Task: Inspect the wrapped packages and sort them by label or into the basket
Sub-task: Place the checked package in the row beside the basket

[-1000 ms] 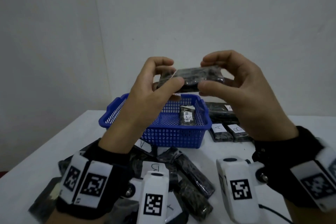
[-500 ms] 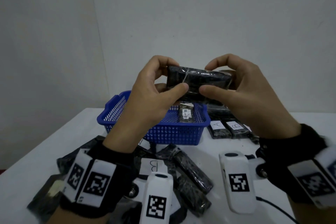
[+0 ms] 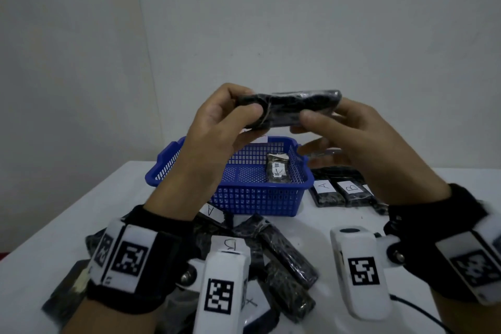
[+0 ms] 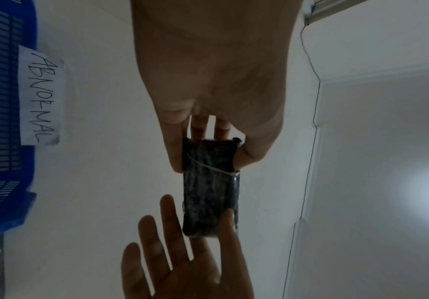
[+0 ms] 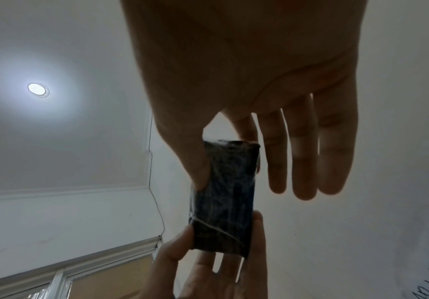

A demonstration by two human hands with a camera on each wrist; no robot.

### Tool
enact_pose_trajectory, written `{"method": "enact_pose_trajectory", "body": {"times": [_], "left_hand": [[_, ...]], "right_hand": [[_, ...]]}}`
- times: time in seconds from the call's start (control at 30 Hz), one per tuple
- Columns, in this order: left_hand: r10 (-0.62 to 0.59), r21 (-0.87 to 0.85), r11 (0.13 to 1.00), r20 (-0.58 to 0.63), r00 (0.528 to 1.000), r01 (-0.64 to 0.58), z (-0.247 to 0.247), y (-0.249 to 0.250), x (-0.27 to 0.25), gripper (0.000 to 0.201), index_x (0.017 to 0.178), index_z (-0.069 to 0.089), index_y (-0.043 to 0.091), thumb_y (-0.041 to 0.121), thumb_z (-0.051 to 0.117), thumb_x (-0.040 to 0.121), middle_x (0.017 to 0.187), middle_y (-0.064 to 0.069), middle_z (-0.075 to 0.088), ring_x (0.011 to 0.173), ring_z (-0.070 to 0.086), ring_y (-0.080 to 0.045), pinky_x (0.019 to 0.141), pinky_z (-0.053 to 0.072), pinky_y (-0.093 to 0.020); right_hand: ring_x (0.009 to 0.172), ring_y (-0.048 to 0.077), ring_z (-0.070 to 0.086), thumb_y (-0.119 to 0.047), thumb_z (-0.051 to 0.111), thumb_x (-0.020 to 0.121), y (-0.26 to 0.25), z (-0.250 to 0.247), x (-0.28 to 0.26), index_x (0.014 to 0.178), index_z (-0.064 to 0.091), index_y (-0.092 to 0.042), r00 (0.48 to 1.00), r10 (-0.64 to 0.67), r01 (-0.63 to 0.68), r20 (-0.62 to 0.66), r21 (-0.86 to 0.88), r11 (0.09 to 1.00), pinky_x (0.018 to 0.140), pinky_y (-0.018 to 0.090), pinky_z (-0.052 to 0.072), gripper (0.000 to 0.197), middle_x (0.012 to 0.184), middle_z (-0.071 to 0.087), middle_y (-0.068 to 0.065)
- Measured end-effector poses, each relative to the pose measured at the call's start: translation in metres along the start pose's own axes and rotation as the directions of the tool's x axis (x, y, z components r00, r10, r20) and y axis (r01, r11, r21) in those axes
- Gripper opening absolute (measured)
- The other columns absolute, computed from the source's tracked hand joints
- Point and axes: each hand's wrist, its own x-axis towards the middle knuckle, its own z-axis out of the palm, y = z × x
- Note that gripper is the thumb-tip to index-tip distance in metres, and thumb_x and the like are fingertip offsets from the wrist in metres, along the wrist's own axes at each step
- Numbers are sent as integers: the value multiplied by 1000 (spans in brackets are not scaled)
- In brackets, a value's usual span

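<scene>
A black plastic-wrapped package [image 3: 290, 108] with a thin band around it is held up above the blue basket [image 3: 244, 198]. No label shows on its visible sides. My left hand [image 3: 244, 103] pinches its left end between thumb and fingers. My right hand [image 3: 322, 112] pinches the right end with thumb and index finger, the other fingers straight. The wrist views show the same package [image 4: 209, 188] [image 5: 224, 198] between both hands. One labelled package [image 3: 276, 169] lies inside the basket, which carries an "ABNORMAL" tag [image 4: 40, 97].
Packages labelled A [image 3: 325, 194] and B [image 3: 352, 191] lie in a row right of the basket. A heap of several black packages [image 3: 284, 266] covers the near table under my wrists. A white wall stands behind the white table [image 3: 67, 211].
The package has been turned between both hands and lifted slightly. My right hand's outer fingers have come off it and straightened, leaving thumb and index finger on it.
</scene>
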Motion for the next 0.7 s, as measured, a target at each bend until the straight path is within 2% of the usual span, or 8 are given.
{"method": "enact_pose_trajectory", "body": {"times": [0.1,0.23,0.3,0.4,0.5,0.57,0.63,0.7], "left_hand": [[54,103,993,13,998,-55,1,-3,0,9,94,57,15,17,56,86,97,-1,63,94,68,-12,86,56,-29],[62,174,982,45,997,-68,2,-6,-1,8,96,58,17,21,56,89,100,-3,62,99,68,-20,93,57,-35],[52,190,980,53,997,-61,3,-6,-2,8,95,61,19,25,58,91,94,3,63,98,67,-21,95,57,-38],[85,247,965,37,996,-91,1,-5,-3,10,97,62,17,25,63,91,89,9,65,95,68,-21,96,56,-39],[95,288,952,58,994,-108,-4,-4,-1,30,107,59,13,23,73,82,100,0,65,90,65,-11,88,55,-31],[87,266,959,65,994,-101,-8,-5,-1,50,118,53,15,26,75,75,109,-3,63,98,65,-13,87,55,-30],[94,250,962,56,994,-105,-11,-3,-2,63,128,47,17,27,75,72,118,-4,62,109,64,-16,88,55,-29],[89,256,961,57,994,-100,-10,-3,-3,65,134,45,18,25,74,76,129,-4,60,119,61,-18,92,55,-31]], "right_hand": [[90,30,75,-47,63,89,-1,4,0,119,70,-24,999,32,-32,19,23,999,76,40,64,38,110,75,0],[80,28,73,-35,64,94,1,11,1,113,69,-18,997,51,-47,-50,75,996,74,41,64,26,105,75,2],[78,24,72,-28,66,93,3,13,1,110,66,-14,996,40,-34,-75,83,996,74,43,64,22,107,73,8],[83,30,73,-26,67,93,4,14,2,116,61,-11,997,44,-38,-60,97,995,75,45,64,29,114,72,12],[73,24,73,-23,69,91,5,17,3,118,61,-13,998,31,-25,-59,105,994,72,37,64,29,107,73,9],[65,19,72,-16,71,89,6,18,3,118,62,-15,997,10,-3,-73,101,995,68,29,62,31,101,74,7],[65,20,71,-13,74,86,7,16,3,120,62,-16,998,-17,22,-57,87,996,68,28,63,37,108,72,10],[73,24,73,-7,75,84,7,13,3,125,58,-15,997,-63,67,-40,109,992,70,30,63,45,117,68,13]]}}
